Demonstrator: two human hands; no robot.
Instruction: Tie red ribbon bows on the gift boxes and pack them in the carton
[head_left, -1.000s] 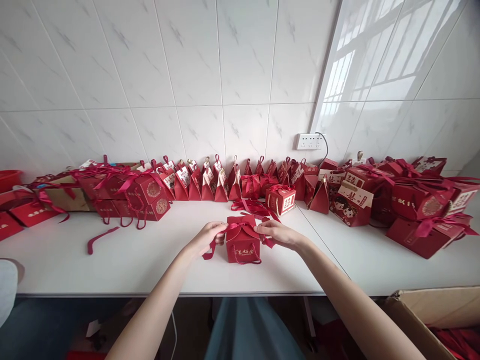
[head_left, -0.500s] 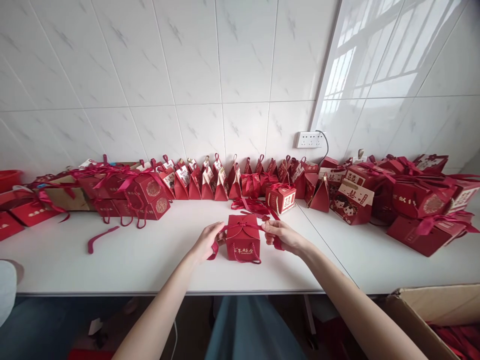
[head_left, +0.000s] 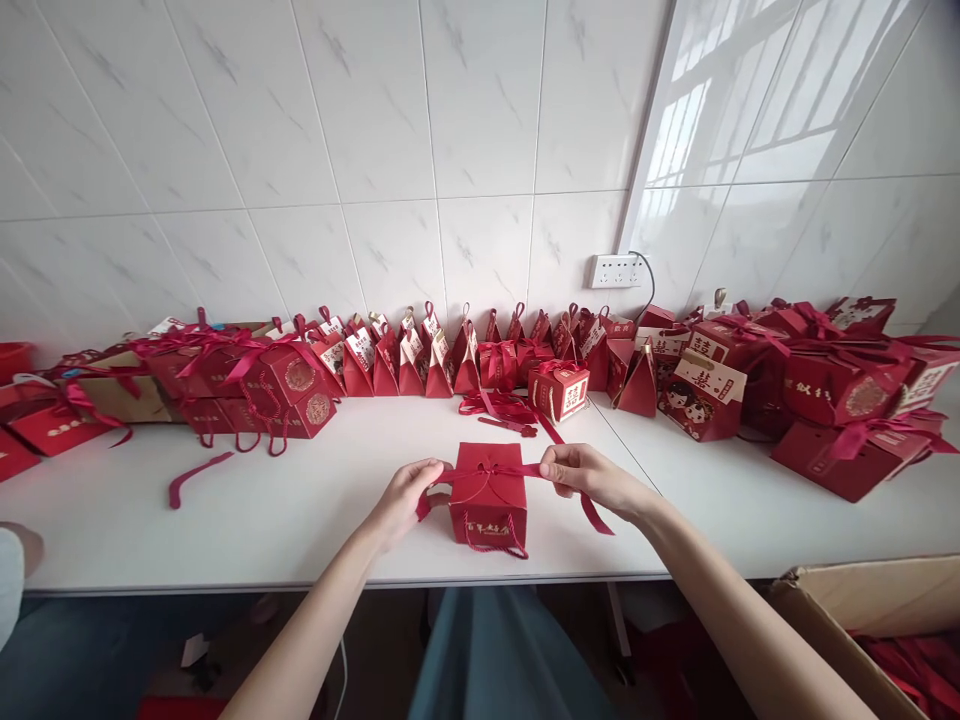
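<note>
A red gift box [head_left: 489, 515] with gold lettering and a twisted cord handle stands on the white table in front of me. Across its top runs a red ribbon [head_left: 517, 470], crossed or knotted at the middle of the lid. My left hand [head_left: 405, 495] pinches one end at the box's left side, some ribbon showing below the fingers. My right hand [head_left: 589, 478] pinches the other end to the right, where a loose tail hangs down. Both hands are beside the box, and the ribbon looks stretched between them.
Loose ribbons [head_left: 502, 408] lie behind the box near a small red box [head_left: 559, 392]. Triangular boxes [head_left: 411, 365] line the wall. Stacked boxes stand left [head_left: 289, 385] and right [head_left: 840, 390]. A ribbon strip [head_left: 196, 478] lies left; a cardboard carton [head_left: 877, 600] sits lower right.
My right hand has moved outward to the right, drawing the ribbon longer, and its tail now hangs free. The box sits slightly lower in view and the camera has shifted a little.
</note>
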